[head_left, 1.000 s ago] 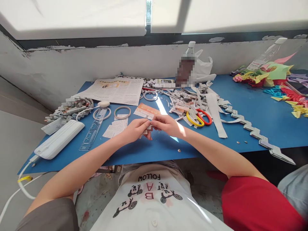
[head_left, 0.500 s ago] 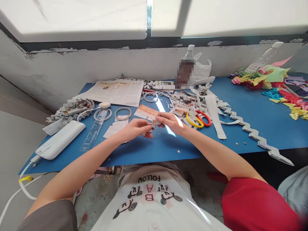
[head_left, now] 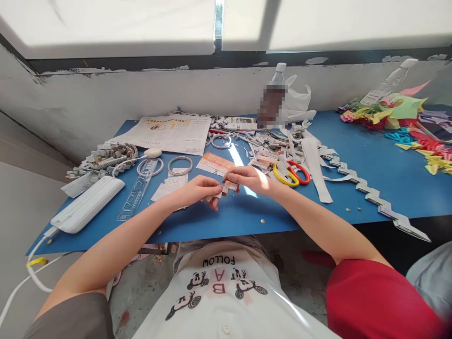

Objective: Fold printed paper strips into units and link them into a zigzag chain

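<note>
Between my hands is a small piece of folded newspaper strips (head_left: 230, 186), printed in white and orange. My left hand (head_left: 203, 190) is closed on its left end, with fingertips pinching it. From the other side my right hand (head_left: 249, 180) pinches the folded strips between thumb and fingers. Just beyond my hands an orange-and-white printed paper piece (head_left: 213, 163) lies flat on the blue table (head_left: 240, 219). Left of my left hand lie cut paper pieces (head_left: 165, 188), partly behind the wrist.
Scissors with yellow and red handles (head_left: 298, 174) lie right of my hands by a heap of paper scraps. A folded paper chain (head_left: 374, 195) runs along the right. Tape rolls (head_left: 180, 165), a clear ruler (head_left: 136, 195) and a white power strip (head_left: 88, 205) are left; a bottle (head_left: 273, 99) stands behind.
My right hand's fingers have shifted around the folded strips, which now show more between the hands. The left hand has moved slightly lower, and the view has tilted a little.
</note>
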The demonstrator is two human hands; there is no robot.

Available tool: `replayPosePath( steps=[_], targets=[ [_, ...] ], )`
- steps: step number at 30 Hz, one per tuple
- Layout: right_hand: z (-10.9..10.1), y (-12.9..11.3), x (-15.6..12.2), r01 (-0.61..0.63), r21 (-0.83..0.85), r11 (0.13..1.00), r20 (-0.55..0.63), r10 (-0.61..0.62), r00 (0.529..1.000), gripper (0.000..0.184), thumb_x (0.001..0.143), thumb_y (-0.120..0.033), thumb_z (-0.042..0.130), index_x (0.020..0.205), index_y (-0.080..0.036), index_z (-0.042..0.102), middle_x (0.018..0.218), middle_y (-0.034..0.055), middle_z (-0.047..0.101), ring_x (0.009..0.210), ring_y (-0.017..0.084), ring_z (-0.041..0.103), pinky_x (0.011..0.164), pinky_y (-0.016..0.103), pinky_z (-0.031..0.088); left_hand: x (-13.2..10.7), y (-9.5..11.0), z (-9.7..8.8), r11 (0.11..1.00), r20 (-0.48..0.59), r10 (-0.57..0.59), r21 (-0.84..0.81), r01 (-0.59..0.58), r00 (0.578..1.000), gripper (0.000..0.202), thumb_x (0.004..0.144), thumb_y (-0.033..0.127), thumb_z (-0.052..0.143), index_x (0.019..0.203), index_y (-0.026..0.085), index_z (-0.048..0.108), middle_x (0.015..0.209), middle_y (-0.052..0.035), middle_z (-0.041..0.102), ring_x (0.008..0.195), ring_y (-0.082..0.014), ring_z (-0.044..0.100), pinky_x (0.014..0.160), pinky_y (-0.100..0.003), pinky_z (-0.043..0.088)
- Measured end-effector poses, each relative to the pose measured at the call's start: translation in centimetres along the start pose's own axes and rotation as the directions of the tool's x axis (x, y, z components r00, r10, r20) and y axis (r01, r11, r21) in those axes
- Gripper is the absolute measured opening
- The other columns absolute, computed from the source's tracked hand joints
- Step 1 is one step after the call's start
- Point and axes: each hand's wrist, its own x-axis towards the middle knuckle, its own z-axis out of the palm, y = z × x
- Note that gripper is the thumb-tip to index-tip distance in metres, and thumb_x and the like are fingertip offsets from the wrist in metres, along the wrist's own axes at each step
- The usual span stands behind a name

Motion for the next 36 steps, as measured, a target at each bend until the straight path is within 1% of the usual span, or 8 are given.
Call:
replayPosePath(
  steps=[2, 4, 10, 15, 20, 26, 31, 36],
  targets=[
    [-0.6, -0.2, -0.1, -0.001, 0.069, 0.998, 0.044, -0.002, 0.999, 0.03, 0.08, -0.042, 0.067, 0.092, -0.014, 0.069, 0.075, 0.0024, 0.066, 0.059, 0.012, 0.058, 0.059, 0.028, 0.05, -0.1, 0.0, -0.3, 1.0, 0.017, 0.004, 0.003, -0.004, 1.0, 0.029, 0.084, 0.043, 0.057, 0.076, 0.016, 0.063, 0.056, 0.0004, 0.062, 0.059, -0.0151, 0.062, 0.058, -0.023, 0.04],
    [-0.9, -0.3, -0.3, -0.019, 0.109, 0.994, 0.096, 0.008, 0.995, 0.03, 0.077, -0.037, 0.072, 0.095, -0.014, 0.07, 0.079, 0.0041, 0.069, 0.063, 0.013, 0.061, 0.062, 0.029, 0.053, -0.2, 0.1, -0.4, 1.0, 0.042, -0.004, -0.006, 0.004, 0.999, 0.028, 0.084, 0.042, 0.057, 0.073, 0.017, 0.064, 0.055, 0.0008, 0.061, 0.058, -0.015, 0.062, 0.056, -0.023, 0.039],
    [-0.9, 0.7, 0.0, -0.072, 0.197, 0.978, 0.197, 0.032, 0.98, 0.027, 0.077, -0.034, 0.074, 0.095, -0.015, 0.074, 0.083, 0.005, 0.073, 0.066, 0.013, 0.064, 0.061, 0.026, 0.055, -0.3, 0.4, -0.1, 0.998, 0.075, -0.029, -0.046, 0.032, 0.997, 0.025, 0.081, 0.039, 0.061, 0.068, 0.018, 0.065, 0.052, 0.0004, 0.06, 0.054, -0.0154, 0.062, 0.054, -0.023, 0.038],
    [-0.8, 1.3, 0.2, -0.054, 0.23, 0.972, 0.214, 0.003, 0.977, 0.025, 0.077, -0.034, 0.074, 0.091, -0.014, 0.074, 0.079, 0.0044, 0.072, 0.061, 0.011, 0.062, 0.056, 0.023, 0.054, -0.2, -0.1, -0.3, 0.993, 0.102, -0.049, -0.102, 0.06, 0.994, 0.026, 0.084, 0.039, 0.058, 0.074, 0.016, 0.065, 0.052, 0.0009, 0.058, 0.051, -0.0142, 0.06, 0.054, -0.023, 0.042],
    [-1.2, 0.4, -0.2, -0.071, 0.137, 0.988, 0.213, 0.04, 0.976, 0.022, 0.078, -0.032, 0.072, 0.09, -0.014, 0.073, 0.077, 0.0031, 0.071, 0.06, 0.01, 0.061, 0.058, 0.024, 0.052, -0.3, -0.4, -0.8, 0.991, 0.147, -0.053, -0.117, 0.071, 0.988, 0.033, 0.087, 0.045, 0.052, 0.082, 0.015, 0.066, 0.055, 0.0018, 0.055, 0.047, -0.0141, 0.057, 0.054, -0.026, 0.045],
    [-1.7, -0.6, -0.7, -0.067, 0.029, 0.997, 0.203, 0.06, 0.977, 0.019, 0.079, -0.03, 0.069, 0.089, -0.014, 0.071, 0.078, 0.0026, 0.068, 0.063, 0.011, 0.06, 0.06, 0.025, 0.05, -0.8, 0.3, -0.7, 1.0, 0.093, 0.003, -0.026, -0.001, 0.996, 0.037, 0.091, 0.044, 0.044, 0.093, 0.014, 0.067, 0.055, 0.0032, 0.053, 0.049, -0.0115, 0.054, 0.058, -0.024, 0.045],
    [-2.0, -0.8, -0.8, -0.062, -0.089, 0.994, 0.159, 0.076, 0.984, 0.02, 0.081, -0.032, 0.066, 0.09, -0.015, 0.071, 0.078, 0.0032, 0.068, 0.063, 0.012, 0.059, 0.06, 0.025, 0.049, -0.7, -0.1, -0.9, 1.0, 0.09, -0.004, -0.03, 0.007, 0.996, 0.028, 0.086, 0.037, 0.058, 0.103, 0.017, 0.065, 0.07, 0.0014, 0.063, 0.063, -0.0143, 0.065, 0.064, -0.025, 0.053],
    [-2.9, -0.4, -0.8, -0.077, -0.169, 0.983, 0.129, 0.1, 0.987, 0.023, 0.081, -0.037, 0.065, 0.092, -0.017, 0.07, 0.078, 0.0031, 0.066, 0.066, 0.014, 0.06, 0.064, 0.027, 0.05, -0.2, -1.1, -2.0, 0.997, 0.045, -0.016, -0.07, 0.019, 0.999, 0.037, 0.081, 0.039, 0.068, 0.11, 0.016, 0.062, 0.089, -0.0059, 0.074, 0.077, -0.0188, 0.071, 0.075, -0.031, 0.057]
  ],
)
